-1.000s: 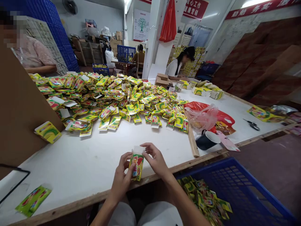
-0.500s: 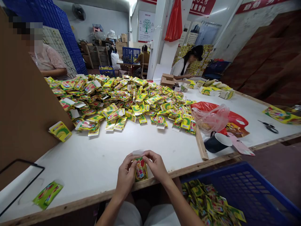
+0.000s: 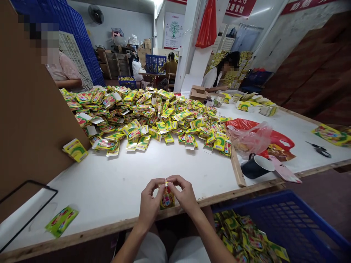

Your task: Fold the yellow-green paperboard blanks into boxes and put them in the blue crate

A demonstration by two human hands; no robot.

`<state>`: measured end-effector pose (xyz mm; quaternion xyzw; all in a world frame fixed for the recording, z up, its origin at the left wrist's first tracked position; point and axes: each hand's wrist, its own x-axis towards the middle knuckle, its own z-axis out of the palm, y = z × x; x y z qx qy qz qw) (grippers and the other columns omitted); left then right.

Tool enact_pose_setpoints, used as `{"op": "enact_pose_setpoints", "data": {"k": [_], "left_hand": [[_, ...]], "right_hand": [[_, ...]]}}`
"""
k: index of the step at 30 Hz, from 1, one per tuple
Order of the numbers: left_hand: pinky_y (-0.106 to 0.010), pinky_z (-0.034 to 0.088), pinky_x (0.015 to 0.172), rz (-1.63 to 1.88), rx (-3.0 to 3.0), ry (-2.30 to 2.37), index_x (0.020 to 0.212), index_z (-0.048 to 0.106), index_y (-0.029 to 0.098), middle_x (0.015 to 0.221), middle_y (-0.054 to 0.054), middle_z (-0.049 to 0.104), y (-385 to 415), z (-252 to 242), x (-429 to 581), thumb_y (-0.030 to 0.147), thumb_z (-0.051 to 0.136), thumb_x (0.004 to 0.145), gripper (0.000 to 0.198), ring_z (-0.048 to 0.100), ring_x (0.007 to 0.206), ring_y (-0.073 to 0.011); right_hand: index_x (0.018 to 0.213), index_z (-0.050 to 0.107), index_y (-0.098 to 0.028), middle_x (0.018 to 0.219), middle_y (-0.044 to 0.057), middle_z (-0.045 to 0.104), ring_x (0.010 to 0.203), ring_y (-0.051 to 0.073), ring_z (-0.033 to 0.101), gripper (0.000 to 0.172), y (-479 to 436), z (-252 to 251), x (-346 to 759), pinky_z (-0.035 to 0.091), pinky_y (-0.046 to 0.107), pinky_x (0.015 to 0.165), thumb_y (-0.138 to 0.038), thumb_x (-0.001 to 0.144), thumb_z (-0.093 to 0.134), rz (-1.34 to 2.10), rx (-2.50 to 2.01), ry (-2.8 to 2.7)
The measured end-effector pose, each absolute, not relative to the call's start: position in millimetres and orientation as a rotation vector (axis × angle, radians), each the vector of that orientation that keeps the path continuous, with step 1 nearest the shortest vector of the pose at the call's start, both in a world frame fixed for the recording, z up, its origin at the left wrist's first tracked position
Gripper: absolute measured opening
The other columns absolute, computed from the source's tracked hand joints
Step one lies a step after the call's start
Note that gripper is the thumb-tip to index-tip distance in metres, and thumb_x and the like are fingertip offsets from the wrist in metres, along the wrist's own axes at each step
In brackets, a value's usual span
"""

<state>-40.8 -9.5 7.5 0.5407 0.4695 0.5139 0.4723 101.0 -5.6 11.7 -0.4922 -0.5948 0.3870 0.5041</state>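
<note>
A small yellow-green printed box [image 3: 167, 201] is held between my hands at the table's front edge. My left hand [image 3: 151, 197] pinches its left side and upper end. My right hand [image 3: 182, 191] grips the upper right corner, thumb and fingertips at the top. Both sets of fingertips meet over the box's top end and largely hide its flap. Beyond my hands lies a big heap of similar small boxes [image 3: 142, 117], some with white flaps sticking out.
A green packet [image 3: 61, 221] lies at left near a black wire frame [image 3: 41, 184]. On the right are a wooden strip [image 3: 237, 168], dark mug [image 3: 257, 167], plastic bag [image 3: 252, 137] and scissors [image 3: 319, 149]. A blue basket [image 3: 290, 208] of packets stands below. Other people sit beyond the table.
The white flap that stood up at the box's top is now folded down under my fingertips. My hands have drawn together at that end. The view has shifted slightly.
</note>
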Motion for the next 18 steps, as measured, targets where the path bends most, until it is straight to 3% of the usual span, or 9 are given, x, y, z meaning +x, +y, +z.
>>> {"op": "enact_pose_setpoints", "data": {"k": [8, 18], "left_hand": [[-0.025, 0.047, 0.069, 1.223, 1.38, 1.272, 0.084, 0.062, 0.018, 0.076, -0.001, 0.064, 0, 16, -38, 0.029, 0.057, 0.082, 0.013, 0.058, 0.072, -0.0147], [-0.027, 0.048, 0.079, 1.147, 1.372, 1.137, 0.087, 0.064, 0.018, 0.089, -0.004, 0.067, -8, 4, -45, 0.031, 0.059, 0.081, 0.016, 0.062, 0.087, -0.0183]], "right_hand": [[0.077, 0.06, -0.018, 0.07, 0.0, 0.061, 0.065, 0.014, 0.057, 0.014, 4, 25, 97, 0.046, 0.025, 0.063, -0.027, 0.085, 0.054, 0.869, -1.285, -1.499], [0.089, 0.064, -0.019, 0.085, 0.002, 0.067, 0.079, 0.016, 0.061, 0.01, -12, 5, 98, 0.048, 0.026, 0.072, -0.022, 0.083, 0.056, 0.959, -1.172, -1.414]]}}
